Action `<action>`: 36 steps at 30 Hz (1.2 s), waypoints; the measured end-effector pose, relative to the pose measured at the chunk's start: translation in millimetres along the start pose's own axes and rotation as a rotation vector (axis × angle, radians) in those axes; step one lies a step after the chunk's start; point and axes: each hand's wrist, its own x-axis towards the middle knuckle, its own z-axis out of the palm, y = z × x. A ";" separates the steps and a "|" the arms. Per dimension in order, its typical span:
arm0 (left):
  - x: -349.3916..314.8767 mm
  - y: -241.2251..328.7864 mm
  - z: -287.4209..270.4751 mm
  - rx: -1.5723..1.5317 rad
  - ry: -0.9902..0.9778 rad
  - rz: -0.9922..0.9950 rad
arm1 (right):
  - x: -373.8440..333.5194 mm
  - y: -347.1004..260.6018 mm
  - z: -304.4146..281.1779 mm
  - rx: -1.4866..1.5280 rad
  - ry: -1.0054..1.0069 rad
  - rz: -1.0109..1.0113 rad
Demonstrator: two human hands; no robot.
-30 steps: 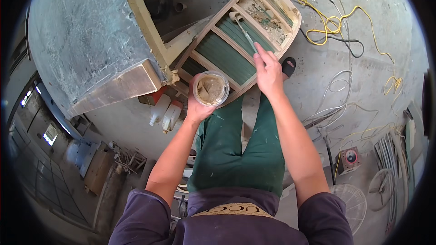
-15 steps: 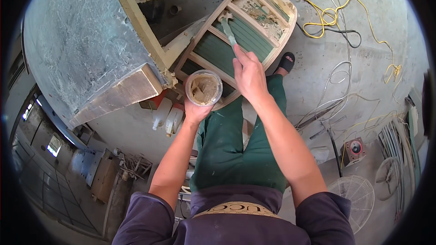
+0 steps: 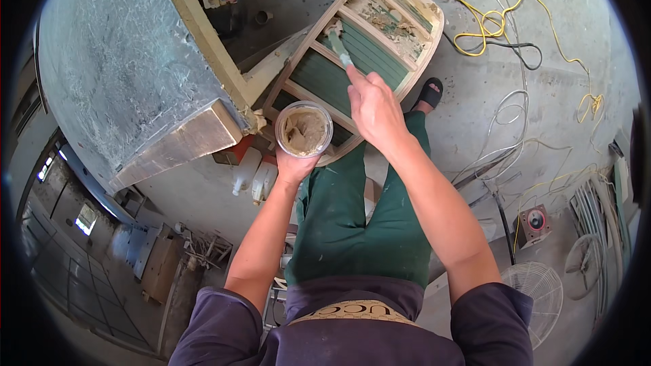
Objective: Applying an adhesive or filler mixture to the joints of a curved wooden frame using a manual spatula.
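My left hand (image 3: pixel 298 166) is closed around a clear plastic tub (image 3: pixel 325 150) partly filled with beige paste (image 3: pixel 305 129). In my right hand (image 3: pixel 375 110) is a brush (image 3: pixel 339 47), its greenish handle pointing away from me. The brush's pale, paste-coated tip reaches into a compartment of a curved wooden frame (image 3: pixel 324 35), against a crossbar. Green grooved boards (image 3: pixel 315 80) form the floor between the crossbars. Clumps of beige paste (image 3: pixel 380 15) lie in the far compartment and on the frame's far right corner. My left fingers are mostly hidden behind the tub.
A large grey-topped bench (image 3: pixel 135 61) with a thick edge stands at the left. Plastic bottles (image 3: pixel 254 176) sit below its corner. Yellow cable (image 3: pixel 491 24) and pale hose (image 3: pixel 505 118) lie on the concrete floor at the right. A wire fan guard (image 3: pixel 536 298) is near my right elbow.
The brush tip stays in the same compartment, while my right hand has shifted very slightly. My view has turned a little; the tub remains held in my left hand.
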 end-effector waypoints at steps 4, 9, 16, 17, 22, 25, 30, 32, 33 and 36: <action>-1.5 8.9 -2.7 0.048 -0.041 -0.027 | 8.1 11.9 -33.9 -0.178 -0.214 -0.098; -0.3 8.5 -1.9 -0.026 -0.030 -0.015 | 49.4 28.2 -80.6 -0.363 -0.293 -0.331; -0.8 6.8 -3.7 -0.093 -0.104 -0.054 | 69.8 65.7 -93.1 -0.587 -0.332 -0.539; -0.8 6.5 -3.6 -0.091 -0.098 -0.053 | 65.5 59.4 -97.5 -0.580 -0.367 -0.481; -1.2 1.2 -3.2 -0.067 -0.010 0.106 | 35.5 29.8 -105.0 -0.378 -0.362 -0.231; -0.8 1.1 2.1 -0.094 -0.035 0.106 | 36.0 14.8 -87.0 -0.271 -0.207 -0.147; -3.1 2.1 10.5 -0.102 -0.060 0.084 | 56.2 0.7 -63.1 -0.472 -0.154 -0.175; -4.7 3.4 10.7 -0.105 -0.062 0.079 | 57.2 -4.1 -62.0 -0.526 -0.150 -0.216; -6.6 4.5 10.2 -0.106 -0.062 0.077 | 56.8 -6.5 -64.4 -0.511 -0.211 -0.185; -6.3 8.8 10.1 -0.141 -0.050 0.081 | 51.6 -9.2 -73.2 -0.456 -0.316 -0.142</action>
